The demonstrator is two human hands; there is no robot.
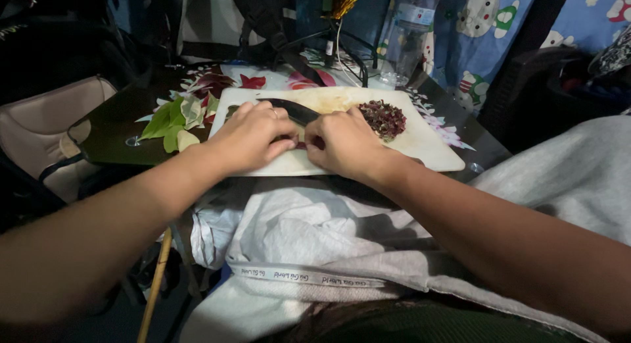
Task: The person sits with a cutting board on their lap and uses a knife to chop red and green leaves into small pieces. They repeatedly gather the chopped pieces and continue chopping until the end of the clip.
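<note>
Two hands meet on the white cutting board [420, 149]: the left hand [253, 138] lies curled over something it hides, and the right hand [345, 142] is closed round what seems the handle of the dark knife [292, 109], though the grip is covered. Chopped dark red leaves [384, 118] sit just beside it; green leaves [174, 119] lie on the dim counter [115, 129]
</note>
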